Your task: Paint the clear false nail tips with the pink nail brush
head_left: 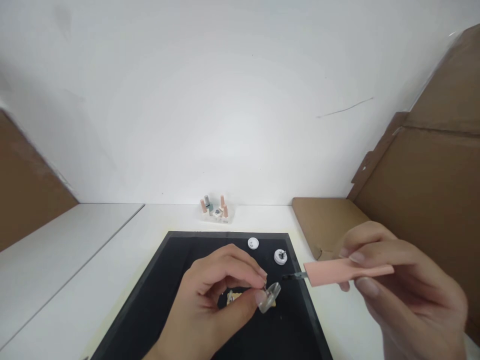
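My left hand [221, 295] is closed, pinching a small clear oval piece [270, 298] at its edge between thumb and fingertips, above the black mat. My right hand [401, 285] grips a pink nail polish brush [326, 272] by its long cap. Its dark, coated bristles point left towards the clear piece, with a small gap between them. Partly hidden behind my left hand lies a small yellowish piece [234, 296] on the mat. Beyond my hands on the mat sit a small round white lid [253, 243] and a white pot [280, 257] with dark matter in it.
A clear tray [229, 218] holding several pink- and grey-capped bottles stands against the white wall. The black mat [150, 295] covers the middle of the white table. Cardboard [442, 175] walls off the right, and a flat cardboard piece [322, 225] lies at the back right.
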Action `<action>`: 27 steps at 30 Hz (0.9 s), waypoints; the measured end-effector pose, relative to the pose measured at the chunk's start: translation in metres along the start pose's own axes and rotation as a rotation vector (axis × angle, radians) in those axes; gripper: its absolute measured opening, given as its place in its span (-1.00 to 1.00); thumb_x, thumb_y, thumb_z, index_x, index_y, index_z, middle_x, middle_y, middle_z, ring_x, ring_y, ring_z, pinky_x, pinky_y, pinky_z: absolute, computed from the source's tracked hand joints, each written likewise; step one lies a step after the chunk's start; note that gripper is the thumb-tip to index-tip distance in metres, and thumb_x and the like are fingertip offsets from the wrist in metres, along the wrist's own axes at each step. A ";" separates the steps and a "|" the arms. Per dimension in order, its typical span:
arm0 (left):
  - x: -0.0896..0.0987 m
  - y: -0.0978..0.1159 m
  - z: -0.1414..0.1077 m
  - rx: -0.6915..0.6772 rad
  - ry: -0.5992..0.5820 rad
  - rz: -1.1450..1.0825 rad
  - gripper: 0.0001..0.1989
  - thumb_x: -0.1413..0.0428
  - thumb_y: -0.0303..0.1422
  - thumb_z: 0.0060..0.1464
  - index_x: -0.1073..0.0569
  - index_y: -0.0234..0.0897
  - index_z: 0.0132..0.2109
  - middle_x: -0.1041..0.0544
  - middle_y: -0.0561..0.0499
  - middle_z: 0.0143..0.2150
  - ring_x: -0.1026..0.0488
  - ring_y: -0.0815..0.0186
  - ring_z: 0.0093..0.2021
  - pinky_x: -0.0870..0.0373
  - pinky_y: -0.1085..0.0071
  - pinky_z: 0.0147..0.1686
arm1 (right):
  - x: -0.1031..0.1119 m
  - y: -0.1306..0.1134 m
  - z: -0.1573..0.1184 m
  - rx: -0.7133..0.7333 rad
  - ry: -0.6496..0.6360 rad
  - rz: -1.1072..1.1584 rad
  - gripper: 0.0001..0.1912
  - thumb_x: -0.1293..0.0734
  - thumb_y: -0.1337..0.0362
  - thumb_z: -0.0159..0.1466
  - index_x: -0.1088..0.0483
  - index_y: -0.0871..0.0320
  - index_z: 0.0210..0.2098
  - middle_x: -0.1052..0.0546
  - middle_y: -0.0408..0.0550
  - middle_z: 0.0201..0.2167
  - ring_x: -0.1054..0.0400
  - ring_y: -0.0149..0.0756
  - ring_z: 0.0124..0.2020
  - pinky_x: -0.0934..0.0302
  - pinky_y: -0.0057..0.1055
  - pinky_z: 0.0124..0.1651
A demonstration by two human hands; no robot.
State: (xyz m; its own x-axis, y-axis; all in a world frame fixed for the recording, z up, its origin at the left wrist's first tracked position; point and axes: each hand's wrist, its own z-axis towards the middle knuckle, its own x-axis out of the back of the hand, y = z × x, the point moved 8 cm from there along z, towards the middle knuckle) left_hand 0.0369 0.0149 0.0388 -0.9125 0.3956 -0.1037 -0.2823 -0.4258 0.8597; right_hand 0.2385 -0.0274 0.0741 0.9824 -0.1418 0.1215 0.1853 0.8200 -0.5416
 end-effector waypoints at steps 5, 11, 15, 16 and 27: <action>0.006 -0.019 0.007 0.112 0.005 -0.046 -0.70 -0.23 -0.66 0.08 -0.67 -0.11 -0.30 -0.57 0.09 -0.30 -0.52 0.46 -0.33 -0.48 0.65 -0.31 | 0.002 0.002 0.000 0.004 0.004 -0.006 -0.85 -0.33 0.44 0.34 -0.48 0.11 -0.15 -0.42 -0.09 -0.35 -0.29 -0.31 -0.33 -0.25 -0.36 -0.43; 0.012 -0.045 0.015 0.356 0.075 -0.142 -0.88 -0.34 -0.52 0.00 -0.64 -0.23 -0.43 -0.55 0.10 -0.39 -0.48 0.45 -0.35 -0.44 0.59 -0.28 | 0.001 0.002 0.002 0.014 -0.024 -0.070 -0.80 -0.31 0.51 0.32 -0.46 0.11 -0.16 -0.41 -0.12 -0.35 -0.29 -0.35 -0.33 -0.23 -0.41 -0.43; 0.006 -0.050 0.013 0.476 0.066 -0.206 -0.90 -0.41 -0.44 -0.08 -0.64 -0.26 -0.44 -0.55 0.10 -0.40 -0.47 0.46 -0.37 -0.44 0.59 -0.28 | -0.001 0.002 0.004 0.009 -0.050 -0.190 -0.76 -0.33 0.56 0.27 -0.45 0.11 -0.17 -0.40 -0.14 -0.37 -0.27 -0.37 -0.32 -0.22 -0.43 -0.40; 0.004 -0.051 0.013 0.494 0.063 -0.224 -0.90 -0.42 -0.43 -0.10 -0.64 -0.26 -0.44 -0.56 0.10 -0.41 -0.48 0.46 -0.38 -0.46 0.58 -0.28 | -0.002 0.002 0.004 0.014 -0.055 -0.200 -0.75 -0.33 0.56 0.27 -0.44 0.11 -0.16 -0.40 -0.14 -0.38 -0.27 -0.37 -0.33 -0.22 -0.42 -0.39; -0.005 -0.053 0.010 0.609 0.050 -0.353 -0.87 -0.47 -0.40 -0.17 -0.68 -0.28 -0.43 -0.55 0.09 -0.42 -0.48 0.45 -0.38 -0.58 0.50 -0.20 | -0.009 0.001 0.003 0.014 -0.043 -0.184 -0.77 -0.34 0.51 0.28 -0.44 0.08 -0.14 -0.42 -0.16 -0.36 -0.31 -0.38 -0.32 -0.24 -0.42 -0.36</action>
State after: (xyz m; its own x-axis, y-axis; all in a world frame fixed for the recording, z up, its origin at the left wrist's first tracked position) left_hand 0.0594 0.0434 -0.0019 -0.8136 0.3821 -0.4382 -0.3615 0.2577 0.8960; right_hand 0.2299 -0.0236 0.0746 0.9302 -0.2661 0.2530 0.3608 0.7902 -0.4954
